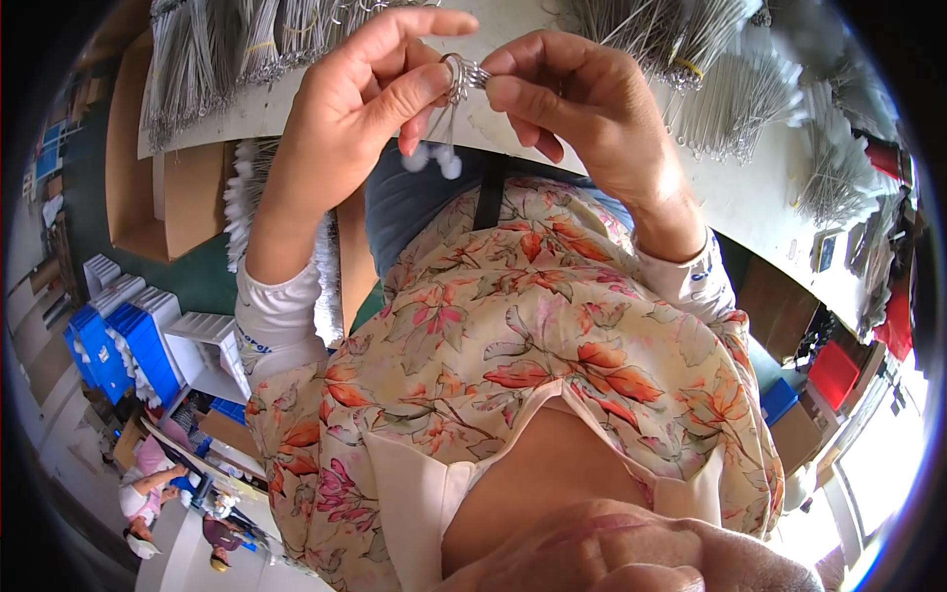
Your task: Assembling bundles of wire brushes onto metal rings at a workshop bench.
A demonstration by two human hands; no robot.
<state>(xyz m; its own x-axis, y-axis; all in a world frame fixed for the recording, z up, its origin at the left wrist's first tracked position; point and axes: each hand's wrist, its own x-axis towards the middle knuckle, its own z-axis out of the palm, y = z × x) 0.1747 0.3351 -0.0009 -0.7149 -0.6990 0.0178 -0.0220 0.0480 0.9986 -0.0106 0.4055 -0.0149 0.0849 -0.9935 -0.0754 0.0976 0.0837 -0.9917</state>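
Observation:
Both my hands are raised above the table's near edge, close together. Between the thumb and fingers of my left hand [370,104] is a thin metal ring [447,65], with its index finger stretched out above. My right hand [582,94] pinches a small cluster of looped wire ends [475,75] beside the ring. Thin wire brushes [451,123] hang below, their white fluffy tips [449,164] over my lap. Whether every loop is on the ring is too small to tell.
Bundles of wire brushes [197,79] lie at the table's far left, with more bundles [735,104] to the right. A cardboard box [192,197] stands left of the white table [513,128]. Blue crates [138,340] are farther left. Other people [148,483] work in the distance.

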